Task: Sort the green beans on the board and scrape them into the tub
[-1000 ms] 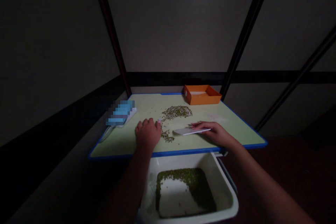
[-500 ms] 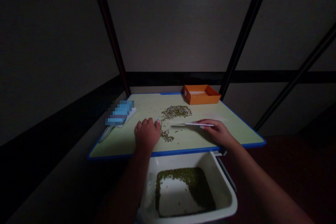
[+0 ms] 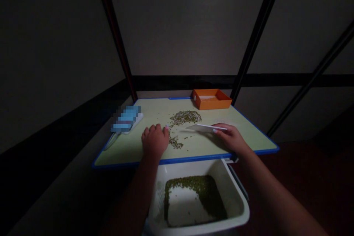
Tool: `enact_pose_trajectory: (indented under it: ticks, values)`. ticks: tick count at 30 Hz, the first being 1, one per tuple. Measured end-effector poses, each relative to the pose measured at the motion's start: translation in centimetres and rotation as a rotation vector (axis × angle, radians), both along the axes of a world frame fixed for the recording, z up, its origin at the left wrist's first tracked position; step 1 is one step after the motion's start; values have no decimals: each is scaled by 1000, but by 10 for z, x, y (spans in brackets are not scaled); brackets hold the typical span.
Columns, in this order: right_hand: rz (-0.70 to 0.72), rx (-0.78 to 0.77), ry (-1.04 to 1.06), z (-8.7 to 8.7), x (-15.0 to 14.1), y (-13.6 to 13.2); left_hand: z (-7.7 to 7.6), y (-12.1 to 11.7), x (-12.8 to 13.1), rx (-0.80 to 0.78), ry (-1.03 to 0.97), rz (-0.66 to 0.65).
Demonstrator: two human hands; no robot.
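My right hand [image 3: 229, 138] pinches a thin, flat white card [image 3: 206, 128] by its right end, tilted just over the table [image 3: 149, 108]. My left hand [image 3: 155, 141] rests palm down near the table's front edge, fingers a little bent and apart, nothing seen in it. Right of its thumb lies a small scatter of green beans [image 3: 175, 142]. A larger pile of green beans mixed with pale grains [image 3: 185, 117] spreads beyond the card. Below the table edge, a white plastic bin [image 3: 238, 212] holds many green beans along its back and right side.
An orange box [image 3: 214, 104] with pale contents stands at the table's back right. At the left edge lies a white device with a blurred blue top [image 3: 127, 120] and a cable. Pale grains [image 3: 225, 121] are strewn beyond my right hand. Dark panelled walls enclose the table.
The card has tilted so more of its face shows, and its left end has lifted slightly and shifted right. My left hand stays in place.
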State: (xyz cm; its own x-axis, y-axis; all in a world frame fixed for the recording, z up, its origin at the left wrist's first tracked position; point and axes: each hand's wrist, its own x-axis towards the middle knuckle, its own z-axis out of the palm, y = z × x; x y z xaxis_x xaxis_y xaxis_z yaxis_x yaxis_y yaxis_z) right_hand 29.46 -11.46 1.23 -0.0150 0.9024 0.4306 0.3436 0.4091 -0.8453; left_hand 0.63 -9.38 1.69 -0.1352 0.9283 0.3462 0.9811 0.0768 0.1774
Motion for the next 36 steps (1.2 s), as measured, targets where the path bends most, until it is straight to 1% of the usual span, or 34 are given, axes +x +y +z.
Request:
enact_pose_trajectory:
  ticks: [4,9,12,15,20,32,36]
  values:
    - [-107,29,60,0,2,0,1,0,0,-11,-7,-1]
    - [-200,16,171,-2,3,0,2,-1,0,-11,-6,0]
    - [-216,-24,224,-4,4,2,2,0,0,-13,-2,-4]
    - [-223,-37,214,-4,4,2,0,1,-1,-7,-2,-5]
    - [-259,12,218,-3,3,4,-2,2,-1,15,9,-8]
    - [-303,80,196,-9,4,9,-3,2,-2,14,4,-8]
    - [-303,151,140,-7,2,7,-3,2,-1,12,-1,3]
